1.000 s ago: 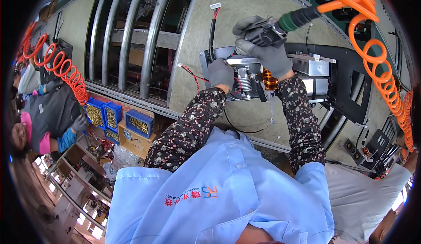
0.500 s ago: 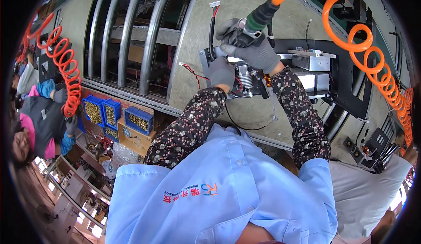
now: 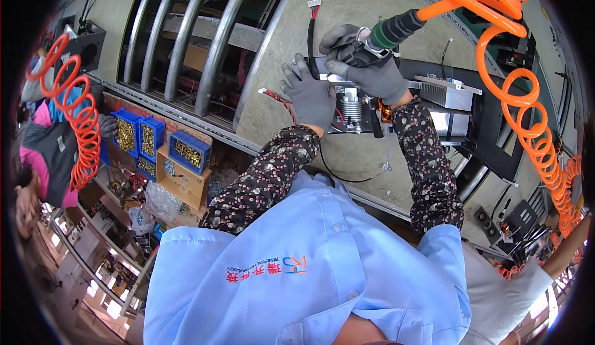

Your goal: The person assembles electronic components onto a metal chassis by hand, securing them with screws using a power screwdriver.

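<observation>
Pneumatic tool (image 3: 392, 32) was at upper centre of the frame. Right hand (image 3: 375, 77), grey glove, was closed around its dark body; the hose end pointed to upper right and joined an orange coiled hose (image 3: 441, 9). Tool tip was hidden by the glove, contact couldn't be told. Left hand (image 3: 312, 99), also gloved, was open, fingers spread, gripping nothing visible, just left of the right one; couldn't tell whether it pressed down. Black cable (image 3: 311, 41) with white plug ran beside its fingertips, red wires (image 3: 279, 98) near its wrist. Black panel (image 3: 493, 153) lay under the hands and out to right of frame, bearing a ribbed silver cylinder (image 3: 352, 111), a copper coil (image 3: 385, 113) and a finned silver block (image 3: 446, 94). Pale bench (image 3: 365, 4) was beneath. Farther off: metal rollers (image 3: 220, 41), upper left; blue bins (image 3: 192, 139) of brass-coloured parts, left; co-worker (image 3: 59, 153), far left, gloved hand (image 3: 108, 126) by the bins.
</observation>
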Tool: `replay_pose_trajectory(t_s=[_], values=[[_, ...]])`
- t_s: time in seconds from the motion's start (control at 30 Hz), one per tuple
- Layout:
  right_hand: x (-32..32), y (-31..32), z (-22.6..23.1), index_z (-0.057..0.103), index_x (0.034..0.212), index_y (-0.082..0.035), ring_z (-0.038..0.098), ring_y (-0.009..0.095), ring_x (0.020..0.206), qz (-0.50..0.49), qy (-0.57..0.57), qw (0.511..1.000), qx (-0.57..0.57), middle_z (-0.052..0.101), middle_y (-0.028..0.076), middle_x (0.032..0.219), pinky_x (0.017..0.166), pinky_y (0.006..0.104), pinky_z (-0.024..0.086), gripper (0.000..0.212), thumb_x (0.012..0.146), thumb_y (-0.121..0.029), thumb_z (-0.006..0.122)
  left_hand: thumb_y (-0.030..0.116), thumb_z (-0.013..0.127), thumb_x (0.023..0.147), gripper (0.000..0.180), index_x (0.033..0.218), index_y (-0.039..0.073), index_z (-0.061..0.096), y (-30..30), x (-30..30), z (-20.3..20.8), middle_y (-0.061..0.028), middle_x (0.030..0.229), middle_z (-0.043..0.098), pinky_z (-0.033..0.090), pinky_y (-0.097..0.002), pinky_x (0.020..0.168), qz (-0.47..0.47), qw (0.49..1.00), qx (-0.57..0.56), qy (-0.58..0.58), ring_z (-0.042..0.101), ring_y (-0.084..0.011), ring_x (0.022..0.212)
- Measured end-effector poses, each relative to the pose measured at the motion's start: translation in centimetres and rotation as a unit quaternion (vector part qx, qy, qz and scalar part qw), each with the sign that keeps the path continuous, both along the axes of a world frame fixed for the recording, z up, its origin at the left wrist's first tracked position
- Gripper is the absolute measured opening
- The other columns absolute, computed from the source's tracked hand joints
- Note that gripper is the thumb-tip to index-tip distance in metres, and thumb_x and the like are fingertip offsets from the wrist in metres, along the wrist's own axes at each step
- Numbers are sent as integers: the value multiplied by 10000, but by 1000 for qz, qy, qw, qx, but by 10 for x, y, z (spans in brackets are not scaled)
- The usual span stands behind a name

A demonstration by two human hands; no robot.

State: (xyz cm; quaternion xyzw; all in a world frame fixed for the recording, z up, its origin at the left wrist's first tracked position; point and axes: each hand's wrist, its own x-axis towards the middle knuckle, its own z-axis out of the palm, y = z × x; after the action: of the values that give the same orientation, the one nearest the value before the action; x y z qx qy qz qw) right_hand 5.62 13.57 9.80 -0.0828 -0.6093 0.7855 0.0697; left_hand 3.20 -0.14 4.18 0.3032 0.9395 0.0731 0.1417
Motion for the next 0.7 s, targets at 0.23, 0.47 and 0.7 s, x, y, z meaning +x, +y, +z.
replay_pose_trajectory(t_s=[0.23, 0.47, 0.7], values=[[1, -1, -2, 489, 972, -14, 517, 93, 812, 2, 15, 999, 32, 526, 33, 878, 728, 226, 426, 285, 707, -6, 593, 237, 605, 668, 150, 755, 130, 664, 3, -5, -5, -117, 1358, 143, 250, -553, 905, 19, 998, -8, -67, 171, -438, 1197], [-2, -15, -12, 536, 992, -9, 562, 126, 830, -4, 31, 1000, -3, 595, 64, 932, 773, 266, 445, 356, 651, -23, 639, 274, 598, 668, 308, 944, 138, 616, -5, -5, -31, -97, 1331, 224, 280, -527, 886, 5, 999, 44, -27, 182, -431, 1186], [-12, -25, -35, 536, 1035, -29, 569, 199, 838, 7, 101, 988, 114, 593, 110, 911, 757, 307, 434, 516, 577, -197, 705, 337, 566, 708, 712, 1279, 69, 236, -14, -4, -60, -41, 1294, 335, 67, -479, 964, -7, 984, 57, -171, 290, -250, 1177]])
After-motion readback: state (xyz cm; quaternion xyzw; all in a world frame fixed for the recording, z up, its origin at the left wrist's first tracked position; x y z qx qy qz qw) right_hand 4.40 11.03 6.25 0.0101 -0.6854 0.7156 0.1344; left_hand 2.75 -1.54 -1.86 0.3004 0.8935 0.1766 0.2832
